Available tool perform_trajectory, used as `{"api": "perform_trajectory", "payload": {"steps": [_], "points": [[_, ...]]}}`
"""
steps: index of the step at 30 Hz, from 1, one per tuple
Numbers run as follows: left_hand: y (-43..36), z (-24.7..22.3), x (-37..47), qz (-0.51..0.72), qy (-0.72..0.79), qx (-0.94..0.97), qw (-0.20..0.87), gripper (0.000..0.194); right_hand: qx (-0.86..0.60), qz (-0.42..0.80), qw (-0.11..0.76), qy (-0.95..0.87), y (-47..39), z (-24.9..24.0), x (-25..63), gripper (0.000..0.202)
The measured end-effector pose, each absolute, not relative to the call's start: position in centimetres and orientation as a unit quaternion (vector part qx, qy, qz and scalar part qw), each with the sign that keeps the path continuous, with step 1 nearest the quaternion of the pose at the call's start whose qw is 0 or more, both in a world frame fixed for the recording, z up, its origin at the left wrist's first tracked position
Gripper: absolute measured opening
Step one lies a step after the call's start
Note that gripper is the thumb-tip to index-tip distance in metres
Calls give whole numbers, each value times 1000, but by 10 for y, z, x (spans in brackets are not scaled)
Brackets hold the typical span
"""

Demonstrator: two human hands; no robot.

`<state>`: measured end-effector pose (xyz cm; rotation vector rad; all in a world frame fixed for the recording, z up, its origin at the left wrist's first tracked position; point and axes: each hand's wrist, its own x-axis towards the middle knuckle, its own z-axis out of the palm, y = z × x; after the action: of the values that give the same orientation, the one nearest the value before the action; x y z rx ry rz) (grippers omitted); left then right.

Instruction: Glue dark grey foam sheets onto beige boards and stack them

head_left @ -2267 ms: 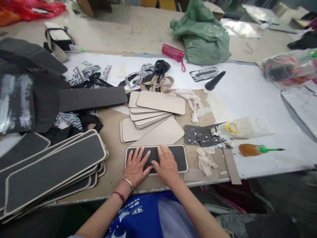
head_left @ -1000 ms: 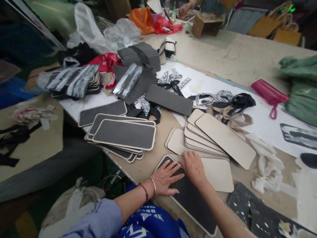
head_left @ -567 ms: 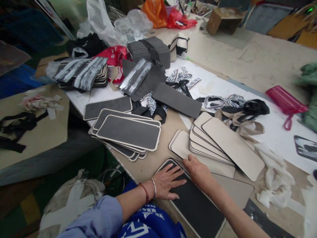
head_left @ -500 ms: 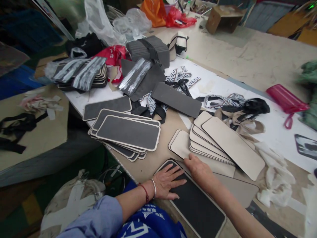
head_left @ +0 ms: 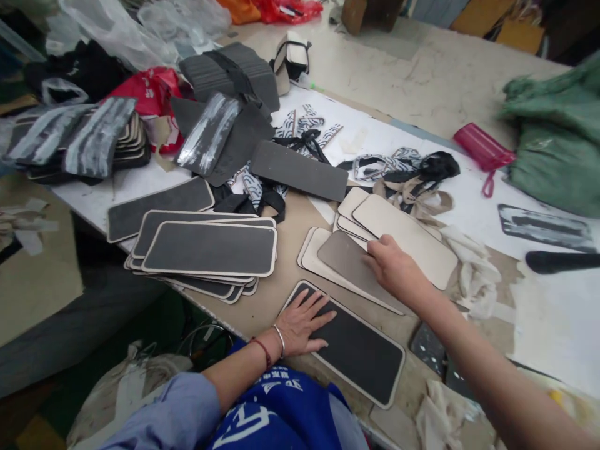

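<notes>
A dark panel with a pale rim (head_left: 359, 353) lies at the table's front edge. My left hand (head_left: 304, 322) rests flat on its upper left part, fingers spread. My right hand (head_left: 391, 262) has its fingers closed at the upper edge of a grey-brown panel (head_left: 351, 259), which lies over pale panels (head_left: 312, 253). More overlapping pale panels (head_left: 407, 234) lie just behind my right hand. To the left is a stack of dark panels with pale rims (head_left: 210, 249).
Behind the panels lie a plain dark panel (head_left: 300, 170), patterned straps (head_left: 384, 165) and a strapped grey stack (head_left: 234, 72). A pink pouch (head_left: 482, 147) and green cloth (head_left: 557, 137) are at the right. White-smeared pieces (head_left: 100, 134) lie at the left.
My right hand has moved up and away from the rimmed panel, and the grey-brown panel now lies higher over the pale ones. My left hand stays on the rimmed panel. The view has shifted right.
</notes>
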<state>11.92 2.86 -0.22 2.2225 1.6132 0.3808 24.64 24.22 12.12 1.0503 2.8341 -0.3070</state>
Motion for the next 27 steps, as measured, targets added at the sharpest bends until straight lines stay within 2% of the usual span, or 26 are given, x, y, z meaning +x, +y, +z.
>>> {"api": "perform_trajectory", "payload": {"steps": [5,7,9,13,15,19,23,27], "points": [[32,6,119,133,565,794,180,65,441,-66,-76,892,223,111,301,23],[29,11,117,154,605,764,162,65,513,-75,-52,854,185,99,339,23],[23,13,113,190,685,689,142,62,597,-108,27,794,138,83,373,21],[9,9,100,237,773,569,154,47,701,-201,111,675,65,49,403,19],[8,7,95,244,771,562,173,38,725,-215,97,647,50,39,400,17],[13,15,93,250,770,561,174,26,747,-217,9,628,45,29,392,18],[10,32,99,279,748,578,168,27,759,-232,-23,608,46,19,397,23],[-2,42,104,343,725,559,208,32,760,-245,-31,601,50,11,401,23]]}}
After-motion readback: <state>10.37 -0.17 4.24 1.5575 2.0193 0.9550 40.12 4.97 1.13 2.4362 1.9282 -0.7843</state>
